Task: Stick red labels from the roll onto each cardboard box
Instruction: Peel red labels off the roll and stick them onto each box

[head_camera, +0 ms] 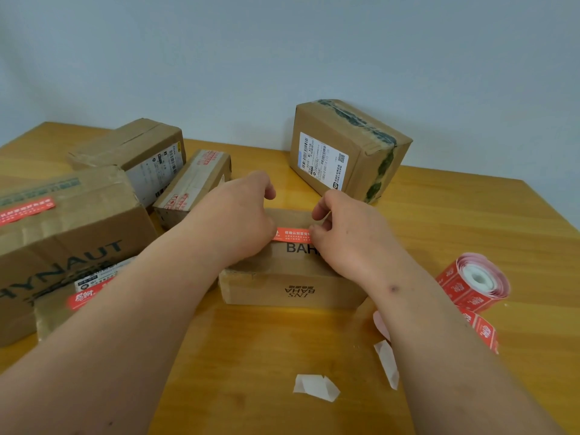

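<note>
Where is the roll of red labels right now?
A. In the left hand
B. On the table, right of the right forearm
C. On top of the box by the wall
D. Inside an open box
B: the roll of red labels lies on the table, right of the right forearm, with neither hand on it.

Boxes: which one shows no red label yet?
The far-right box, with a white shipping label and dark tape. Unlike the other boxes, it shows no red label; both hands press one onto the centre box.
</note>
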{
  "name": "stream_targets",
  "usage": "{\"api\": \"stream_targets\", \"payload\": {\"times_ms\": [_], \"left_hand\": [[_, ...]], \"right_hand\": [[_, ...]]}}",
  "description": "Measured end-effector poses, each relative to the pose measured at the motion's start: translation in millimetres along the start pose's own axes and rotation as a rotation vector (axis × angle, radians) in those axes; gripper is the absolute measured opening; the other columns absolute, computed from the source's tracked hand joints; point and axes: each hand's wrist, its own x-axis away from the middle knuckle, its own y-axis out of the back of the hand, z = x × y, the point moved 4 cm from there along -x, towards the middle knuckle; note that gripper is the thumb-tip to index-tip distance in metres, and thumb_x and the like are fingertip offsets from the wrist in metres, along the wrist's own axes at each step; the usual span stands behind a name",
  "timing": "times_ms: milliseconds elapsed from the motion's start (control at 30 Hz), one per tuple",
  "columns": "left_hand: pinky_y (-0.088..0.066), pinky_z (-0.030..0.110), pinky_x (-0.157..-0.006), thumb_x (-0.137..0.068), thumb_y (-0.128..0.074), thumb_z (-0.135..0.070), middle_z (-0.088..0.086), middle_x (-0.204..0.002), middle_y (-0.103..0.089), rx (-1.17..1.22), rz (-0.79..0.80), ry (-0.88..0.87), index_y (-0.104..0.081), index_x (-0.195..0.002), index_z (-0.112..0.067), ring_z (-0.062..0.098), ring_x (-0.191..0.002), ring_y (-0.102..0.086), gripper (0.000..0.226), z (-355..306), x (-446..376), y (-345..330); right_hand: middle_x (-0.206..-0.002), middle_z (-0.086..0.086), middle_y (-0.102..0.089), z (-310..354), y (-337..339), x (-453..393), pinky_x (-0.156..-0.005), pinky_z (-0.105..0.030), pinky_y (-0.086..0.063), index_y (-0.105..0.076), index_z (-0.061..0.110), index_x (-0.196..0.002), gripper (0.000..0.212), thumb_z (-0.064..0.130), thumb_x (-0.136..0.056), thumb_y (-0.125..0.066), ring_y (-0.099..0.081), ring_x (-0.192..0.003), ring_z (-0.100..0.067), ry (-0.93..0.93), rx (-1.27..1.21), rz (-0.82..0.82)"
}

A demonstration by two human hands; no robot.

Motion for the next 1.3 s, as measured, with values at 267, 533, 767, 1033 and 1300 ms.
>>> {"api": "stream_targets", "payload": {"times_ms": [267, 533, 767, 1033, 1300], "left_hand": [[-0.051, 0.027, -0.067, -0.085, -0.066, -0.029, -0.008, -0.092, -0.062, -0.017, -0.025, -0.038, -0.048, -0.121, -0.03, 0.01, -0.083, -0.059, 0.04, 0, 4, -2], [-0.045, 0.025, -0.067, -0.08, -0.076, -0.037, -0.01, -0.09, -0.063, 0.034, 0.019, 0.006, -0.045, -0.126, -0.032, 0.009, -0.085, -0.059, 0.056, -2, 7, 1], [-0.055, 0.032, -0.072, -0.088, -0.064, -0.018, -0.007, -0.09, -0.065, 0.084, 0.005, -0.002, -0.047, -0.127, -0.031, 0.01, -0.083, -0.061, 0.044, 5, 7, 2], [-0.046, 0.026, -0.069, -0.084, -0.063, -0.031, -0.007, -0.1, -0.057, -0.064, -0.105, -0.03, -0.054, -0.118, -0.026, 0.013, -0.092, -0.053, 0.035, -1, 10, 2], [-0.039, 0.027, -0.071, -0.087, -0.066, -0.037, -0.007, -0.1, -0.051, 0.011, -0.138, 0.035, -0.054, -0.118, -0.024, 0.012, -0.089, -0.049, 0.036, -1, 9, -5]], "right_hand": [[-0.088, 0.009, -0.056, 2, -1, 1, -0.074, -0.033, -0.049, -0.048, 0.029, -0.096, 0.007, 0.028, -0.093, -0.054, -0.056, -0.085, -0.014, 0.015, 0.023, -0.007], [-0.093, 0.007, -0.058, 2, -1, 2, -0.076, -0.034, -0.051, -0.049, 0.029, -0.099, 0.009, 0.029, -0.093, -0.055, -0.057, -0.088, -0.014, 0.006, 0.019, -0.013], [-0.099, 0.007, -0.05, -3, 4, 4, -0.072, -0.023, -0.037, -0.054, 0.024, -0.108, 0.019, 0.021, -0.09, -0.059, -0.049, -0.089, -0.011, 0.002, 0.008, -0.047], [-0.1, 0.004, -0.048, -2, 1, 3, -0.071, -0.025, -0.043, -0.054, 0.022, -0.102, 0.011, 0.028, -0.092, -0.053, -0.051, -0.084, -0.012, -0.023, 0.003, -0.091], [-0.107, 0.002, -0.046, -5, 0, -1, -0.072, -0.026, -0.04, -0.053, 0.022, -0.105, 0.014, 0.022, -0.091, -0.055, -0.051, -0.093, -0.016, -0.073, -0.01, -0.108]]}}
